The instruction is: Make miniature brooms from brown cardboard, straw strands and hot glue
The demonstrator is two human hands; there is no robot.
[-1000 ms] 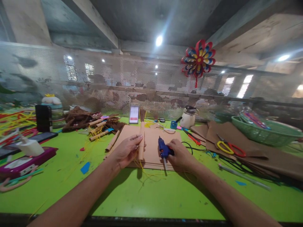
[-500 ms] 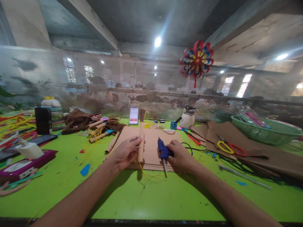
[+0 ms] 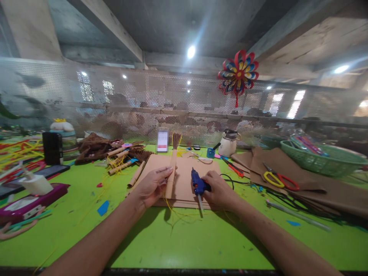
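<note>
My left hand (image 3: pixel 156 186) pinches a slim brown paper roll (image 3: pixel 173 168) with a fringed, pleated top. The roll stands nearly upright over a stack of brown cardboard sheets (image 3: pixel 184 186), leaning slightly right. Yellow strands trail from its lower end onto the green table. In my right hand (image 3: pixel 217 188) is a blue hot glue gun (image 3: pixel 197 182), its nozzle pointing up and away from me, with a pale glue stick out of its back end. The gun and the roll are apart, a short gap between them.
Left of the cardboard lie several paper rolls (image 3: pixel 119 167) and a crumpled brown heap (image 3: pixel 93 147). A purple power strip (image 3: pixel 34 199) with a white plug is nearer left. To the right are scissors (image 3: pixel 280 180), brown paper (image 3: pixel 267 165) and a green basket (image 3: pixel 327 157). A phone (image 3: pixel 162 141) stands behind.
The top of the paper roll has tipped a little to the right in my left hand. The glue gun and my right hand have hardly moved.
</note>
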